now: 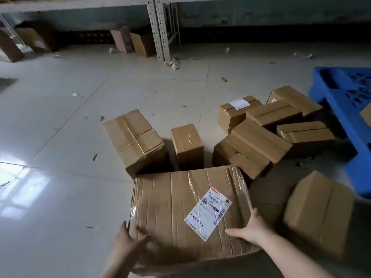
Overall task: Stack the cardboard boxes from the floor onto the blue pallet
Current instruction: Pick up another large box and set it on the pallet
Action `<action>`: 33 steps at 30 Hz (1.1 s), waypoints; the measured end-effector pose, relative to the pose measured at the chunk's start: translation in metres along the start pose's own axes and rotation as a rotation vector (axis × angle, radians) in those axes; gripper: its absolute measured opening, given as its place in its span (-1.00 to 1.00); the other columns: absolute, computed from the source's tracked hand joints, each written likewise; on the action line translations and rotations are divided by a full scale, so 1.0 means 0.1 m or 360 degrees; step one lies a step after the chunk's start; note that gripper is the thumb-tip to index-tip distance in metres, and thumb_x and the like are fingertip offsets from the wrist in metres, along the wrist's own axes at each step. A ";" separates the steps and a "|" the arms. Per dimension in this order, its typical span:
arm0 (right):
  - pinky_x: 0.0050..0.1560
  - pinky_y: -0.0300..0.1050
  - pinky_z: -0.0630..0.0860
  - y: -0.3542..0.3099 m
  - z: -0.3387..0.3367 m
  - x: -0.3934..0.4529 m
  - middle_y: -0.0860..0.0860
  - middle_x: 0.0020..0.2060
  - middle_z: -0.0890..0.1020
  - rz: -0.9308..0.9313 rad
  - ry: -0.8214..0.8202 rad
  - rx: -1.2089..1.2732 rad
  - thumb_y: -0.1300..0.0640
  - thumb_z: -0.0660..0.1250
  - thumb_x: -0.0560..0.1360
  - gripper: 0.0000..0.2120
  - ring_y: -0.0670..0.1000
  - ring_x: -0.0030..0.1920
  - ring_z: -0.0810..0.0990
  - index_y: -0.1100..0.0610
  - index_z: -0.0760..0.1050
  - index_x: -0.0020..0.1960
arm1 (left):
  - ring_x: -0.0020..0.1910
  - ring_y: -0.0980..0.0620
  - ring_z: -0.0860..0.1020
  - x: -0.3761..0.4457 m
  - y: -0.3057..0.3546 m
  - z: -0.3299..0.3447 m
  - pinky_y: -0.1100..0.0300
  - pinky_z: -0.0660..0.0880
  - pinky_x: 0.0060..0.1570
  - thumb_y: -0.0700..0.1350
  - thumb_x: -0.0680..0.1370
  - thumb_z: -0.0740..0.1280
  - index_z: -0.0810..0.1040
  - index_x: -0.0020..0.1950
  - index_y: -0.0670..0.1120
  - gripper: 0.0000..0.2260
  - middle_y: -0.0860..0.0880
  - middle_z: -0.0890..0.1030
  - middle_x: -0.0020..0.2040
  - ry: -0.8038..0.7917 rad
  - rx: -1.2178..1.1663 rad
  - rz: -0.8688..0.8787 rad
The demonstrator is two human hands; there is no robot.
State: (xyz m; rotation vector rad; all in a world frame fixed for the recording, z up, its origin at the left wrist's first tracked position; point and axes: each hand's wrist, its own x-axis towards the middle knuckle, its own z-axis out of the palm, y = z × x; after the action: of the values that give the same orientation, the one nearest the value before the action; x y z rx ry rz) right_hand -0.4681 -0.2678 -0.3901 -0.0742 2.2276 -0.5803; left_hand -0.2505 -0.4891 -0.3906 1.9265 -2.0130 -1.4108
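Just both hands (128,240) on big box (180,207)

A large taped cardboard box (186,213) with a white shipping label lies flat, nearest the camera. Beyond it, smaller brown boxes (261,133) sit jumbled on the floor — some tilted, some overlapping. Right of them lies the blue pallet (341,109), slotted on top.
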 end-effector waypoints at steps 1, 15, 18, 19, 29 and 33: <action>0.38 0.01 0.18 0.07 0.06 0.05 0.15 0.51 0.04 0.0023 0.0041 0.0034 -0.19 0.55 0.15 0.30 0.13 0.47 0.12 0.20 -0.31 0.47 | 0.25 -0.26 0.44 0.09 -0.08 0.08 -0.05 0.38 0.22 -0.21 0.28 0.54 0.19 0.43 -0.27 -0.17 -0.32 0.41 0.32 0.0005 -0.0052 -0.0107; 0.39 0.09 0.20 -0.25 -0.61 -0.60 0.14 0.48 0.17 -0.0206 -0.0010 0.0625 0.00 0.61 0.12 0.19 0.16 0.44 0.19 0.14 -0.08 0.50 | -0.24 -0.24 0.46 -0.91 0.77 -0.55 -0.08 0.41 -0.11 -0.23 0.12 0.63 0.44 -0.23 -0.36 -0.55 -0.47 0.52 -0.01 0.0251 -0.0319 -0.0091; 0.37 0.14 0.25 -0.54 -1.30 -1.04 0.15 0.45 0.23 -0.0399 0.0065 0.0549 -0.08 0.60 0.10 0.17 0.17 0.41 0.25 0.15 -0.01 0.49 | -0.35 -0.12 0.47 -1.26 1.20 -0.83 0.13 0.32 -0.39 -0.09 0.15 0.62 0.45 -0.23 -0.30 -0.55 -0.23 0.53 -0.34 0.0258 -0.0365 0.0170; 0.37 0.14 0.26 -0.62 -1.55 -1.23 0.15 0.45 0.24 -0.0451 0.0117 0.0559 -0.09 0.60 0.09 0.16 0.18 0.41 0.26 0.14 0.01 0.49 | -0.35 -0.10 0.47 -1.40 1.39 -0.92 0.14 0.30 -0.41 -0.05 0.16 0.61 0.46 -0.20 -0.28 -0.54 -0.17 0.51 -0.36 0.0261 -0.0410 0.0243; 0.26 0.06 0.30 -0.58 -3.71 -3.03 0.11 0.41 0.31 -0.0907 0.0795 0.0843 -0.15 0.55 0.00 0.13 0.11 0.29 0.37 0.07 0.14 0.46 | -0.18 -0.12 0.54 -2.63 3.16 -1.15 0.11 0.42 -0.24 0.03 0.22 0.58 0.48 -0.05 -0.19 -0.51 -0.18 0.59 -0.14 -0.0006 -0.0618 0.0903; 0.34 0.17 0.20 -0.14 -4.24 -3.34 0.10 0.47 0.20 -0.0937 0.0968 0.0980 -0.11 0.54 0.03 0.10 0.16 0.41 0.23 0.04 0.11 0.47 | -0.32 0.02 0.46 -3.18 3.64 -0.86 0.17 0.31 -0.42 0.09 0.26 0.53 0.37 -0.20 -0.09 -0.59 -0.06 0.48 -0.29 -0.0121 -0.0550 0.1061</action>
State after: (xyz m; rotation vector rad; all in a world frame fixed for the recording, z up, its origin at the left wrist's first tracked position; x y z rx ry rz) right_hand -0.5583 -0.0376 0.0901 -0.2672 2.4742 -1.7834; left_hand -0.4117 -0.3441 0.0503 0.9476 -1.9859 -1.5045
